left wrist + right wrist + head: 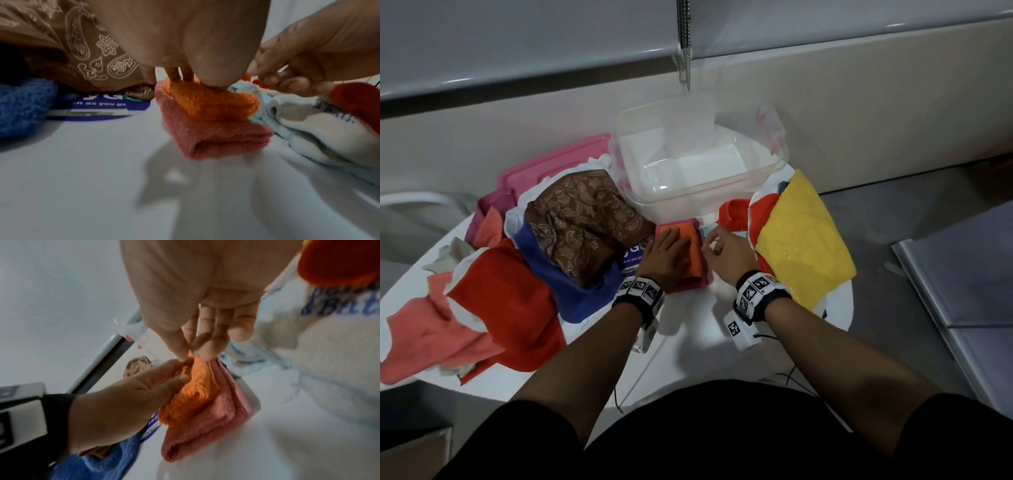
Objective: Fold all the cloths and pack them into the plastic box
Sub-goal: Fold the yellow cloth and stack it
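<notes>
A folded orange cloth (695, 251) (213, 104) (195, 386) lies on a folded pink cloth (700, 281) (216, 138) (205, 431) at the middle of the white table (688, 342). My left hand (674, 241) (176, 76) (127, 397) lies on the orange cloth with straight fingers, pressing it down. My right hand (717, 245) (190, 353) (298, 65) pinches the orange cloth's far corner between thumb and forefinger. The clear plastic box (722, 186) stands just behind the stack and holds no cloth.
Left of the stack lie a brown paisley cloth (585, 219), a blue one (571, 274), a red one (506, 301) and a salmon one (424, 335). A yellow cloth (804, 240) over red-orange cloth (736, 212) lies right. A pink lid (558, 164) sits back left. A lettered white cloth (329, 369) borders the stack.
</notes>
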`<state>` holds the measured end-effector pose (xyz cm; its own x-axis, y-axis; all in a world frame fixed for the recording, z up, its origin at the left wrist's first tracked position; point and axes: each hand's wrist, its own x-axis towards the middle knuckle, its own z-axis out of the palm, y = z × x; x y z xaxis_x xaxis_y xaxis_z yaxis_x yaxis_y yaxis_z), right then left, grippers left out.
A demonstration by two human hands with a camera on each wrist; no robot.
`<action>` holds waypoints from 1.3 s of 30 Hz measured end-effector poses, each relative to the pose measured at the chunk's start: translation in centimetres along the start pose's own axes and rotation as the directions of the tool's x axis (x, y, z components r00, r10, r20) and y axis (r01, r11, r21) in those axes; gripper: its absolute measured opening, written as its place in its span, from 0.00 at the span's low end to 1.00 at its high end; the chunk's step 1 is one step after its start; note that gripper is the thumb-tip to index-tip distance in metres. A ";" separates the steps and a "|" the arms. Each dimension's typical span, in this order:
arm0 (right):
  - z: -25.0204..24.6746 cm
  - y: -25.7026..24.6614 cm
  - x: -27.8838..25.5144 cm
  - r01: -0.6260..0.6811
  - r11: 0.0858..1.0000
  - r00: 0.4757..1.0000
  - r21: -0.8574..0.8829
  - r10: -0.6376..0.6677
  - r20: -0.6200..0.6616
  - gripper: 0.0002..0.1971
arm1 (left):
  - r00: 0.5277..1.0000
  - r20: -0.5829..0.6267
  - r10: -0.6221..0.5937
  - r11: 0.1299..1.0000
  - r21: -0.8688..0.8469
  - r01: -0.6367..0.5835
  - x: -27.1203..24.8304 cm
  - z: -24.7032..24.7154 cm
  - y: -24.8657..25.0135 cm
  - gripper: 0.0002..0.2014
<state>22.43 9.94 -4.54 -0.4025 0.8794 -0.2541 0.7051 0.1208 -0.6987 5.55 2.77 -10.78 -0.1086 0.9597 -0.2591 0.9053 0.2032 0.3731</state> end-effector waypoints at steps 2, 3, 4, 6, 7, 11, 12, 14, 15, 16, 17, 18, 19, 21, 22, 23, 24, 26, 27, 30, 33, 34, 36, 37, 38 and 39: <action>-1.4 0.7 -0.3 0.030 0.996 0.969 -0.079 -0.048 -0.244 0.05 | 1.000 -0.030 -0.004 1.000 0.001 0.004 -0.1 -0.1 0.4 0.29; -1.9 1.4 -0.4 -0.006 0.991 0.938 -0.131 -0.040 -0.345 0.09 | 0.999 -0.047 -0.011 1.000 0.006 0.011 -0.2 -0.1 0.7 0.29; -2.2 2.3 -0.6 -0.093 0.982 0.913 -0.166 0.017 -0.408 0.13 | 0.997 -0.069 -0.019 1.000 0.005 0.020 -0.4 -0.1 0.9 0.29; -2.6 4.2 -1.2 -0.310 0.937 0.881 -0.162 0.219 -0.419 0.22 | 0.988 -0.152 -0.037 0.999 -0.022 0.034 -1.0 0.1 1.3 0.27; -2.7 5.1 -1.5 -0.387 0.911 0.867 -0.145 0.305 -0.395 0.24 | 0.980 -0.194 -0.047 0.998 -0.044 0.039 -1.4 0.2 1.6 0.27; -3.4 6.7 -2.2 -0.443 0.893 0.841 -0.073 0.386 -0.379 0.15 | 0.965 -0.251 -0.075 0.996 -0.073 0.058 -2.9 0.3 2.9 0.23; -3.7 6.4 -2.2 -0.435 0.899 0.836 -0.054 0.380 -0.396 0.14 | 0.973 -0.218 -0.073 0.995 -0.078 0.057 -3.2 0.3 3.1 0.23; -4.3 5.5 -2.1 -0.415 0.910 0.821 -0.005 0.372 -0.432 0.14 | 0.994 -0.097 -0.059 0.996 -0.066 0.053 -3.7 0.4 3.3 0.23; -4.7 4.9 -2.0 -0.400 0.916 0.807 0.037 0.371 -0.460 0.13 | 0.998 -0.033 -0.061 0.997 -0.050 0.059 -3.8 0.5 3.1 0.25; -5.2 4.3 -2.0 -0.371 0.924 0.788 0.088 0.363 -0.497 0.13 | 0.997 0.019 -0.069 0.996 -0.048 0.070 -3.9 0.4 3.1 0.26; -5.6 3.6 -2.0 -0.327 0.936 0.767 0.133 0.345 -0.541 0.12 | 0.997 0.032 -0.068 0.996 -0.060 0.070 -3.9 0.1 3.1 0.27; -6.1 2.8 -2.1 -0.268 0.951 0.750 0.156 0.307 -0.586 0.12 | 0.998 0.003 -0.058 0.995 -0.087 0.058 -3.8 -0.3 3.1 0.27; -6.6 2.0 -2.2 -0.197 0.968 0.739 0.157 0.252 -0.625 0.11 | 0.998 -0.048 -0.046 0.992 -0.123 0.040 -3.7 -0.9 3.2 0.28; -7.6 0.1 -2.6 -0.013 0.992 0.757 0.124 0.091 -0.647 0.11 | 0.988 -0.155 -0.024 0.984 -0.177 -0.004 -3.7 -2.4 3.8 0.29; -8.1 -1.0 -2.9 0.082 0.990 0.795 0.115 0.005 -0.607 0.11 | 0.978 -0.208 -0.012 0.977 -0.209 -0.033 -3.7 -3.2 4.2 0.30; -8.6 -2.1 -3.1 0.147 0.983 0.846 0.114 -0.065 -0.529 0.10 | 0.967 -0.255 -0.003 0.960 -0.272 -0.069 -3.6 -4.0 4.6 0.32; -9.0 -3.4 -3.6 0.181 0.978 0.898 0.107 -0.120 -0.424 0.10 | 0.958 -0.287 0.001 0.930 -0.352 -0.106 -3.6 -5.1 5.2 0.37; -9.3 -6.2 -4.5 0.226 0.970 0.951 0.089 -0.200 -0.235 0.07 | 0.949 -0.314 0.024 0.868 -0.465 -0.176 -3.2 -7.3 6.5 0.44; -9.3 -7.6 -5.2 0.250 0.963 0.956 0.103 -0.229 -0.181 0.05 | 0.940 -0.338 0.054 0.846 -0.485 -0.223 -2.9 -8.3 6.9 0.43; -9.2 -11.6 -7.2 0.319 0.936 0.946 0.147 -0.303 -0.119 0.06 | 0.923 -0.369 0.109 0.792 -0.529 -0.304 -3.6 -11.3 7.2 0.21; -9.7 -14.3 -9.0 0.349 0.917 0.937 0.192 -0.337 -0.095 0.04 | 0.941 -0.333 0.062 0.694 -0.663 -0.280 -6.0 -13.3 6.3 0.09; -10.0 -14.9 -9.5 0.363 0.913 0.932 0.186 -0.350 -0.097 0.07 | 0.949 -0.310 0.058 0.649 -0.711 -0.272 -6.8 -13.8 5.4 0.08; -10.5 -15.4 -9.9 0.352 0.931 0.935 0.095 -0.347 -0.066 0.13 | 0.959 -0.282 0.036 0.591 -0.768 -0.248 -8.2 -14.7 3.6 0.08; -10.6 -15.4 -9.9 0.317 0.948 0.948 0.023 -0.316 -0.025 0.15 | 0.964 -0.263 0.034 0.571 -0.787 -0.235 -8.7 -15.1 2.5 0.06; -10.4 -15.2 -9.7 0.263 0.963 0.965 -0.063 -0.262 0.025 0.17 | 0.971 -0.237 0.040 0.557 -0.801 -0.218 -9.2 -15.6 1.5 0.05; -10.0 -14.7 -9.4 0.209 0.967 0.977 -0.146 -0.201 0.073 0.18 | 0.978 -0.203 0.053 0.541 -0.817 -0.199 -9.8 -16.1 0.5 0.06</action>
<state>21.69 4.48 14.78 -0.5770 0.8016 -0.1567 0.6829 0.3683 -0.6308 0.50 -3.45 6.28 -0.1416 0.9885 -0.0525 0.1758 0.0773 0.9814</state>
